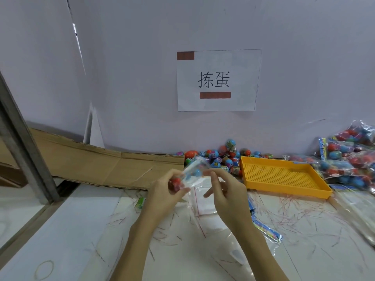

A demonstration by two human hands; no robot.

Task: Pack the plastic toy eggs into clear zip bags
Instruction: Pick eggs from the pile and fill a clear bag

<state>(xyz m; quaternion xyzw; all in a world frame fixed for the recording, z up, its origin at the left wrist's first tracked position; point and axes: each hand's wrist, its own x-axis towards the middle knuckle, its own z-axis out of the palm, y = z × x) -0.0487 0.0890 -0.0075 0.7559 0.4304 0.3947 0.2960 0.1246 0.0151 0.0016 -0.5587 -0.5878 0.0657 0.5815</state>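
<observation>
A clear zip bag (195, 169) is lifted above the table, holding a blue egg (196, 173) and a red egg (176, 183). My left hand (164, 191) grips the bag around the red egg. My right hand (225, 189) pinches the bag's right edge with thumb and forefinger. A pile of loose toy eggs (223, 157) lies against the wall behind the hands. Empty clear zip bags (203, 205) lie flat on the table below the hands.
An orange perforated tray (282, 175) sits to the right. Filled bags of eggs (349, 159) are heaped at the far right. Flattened cardboard (97, 163) lies at the left, a metal post (24, 147) beyond it. Printed header cards (265, 230) and a rubber band (43, 269) rest on the table.
</observation>
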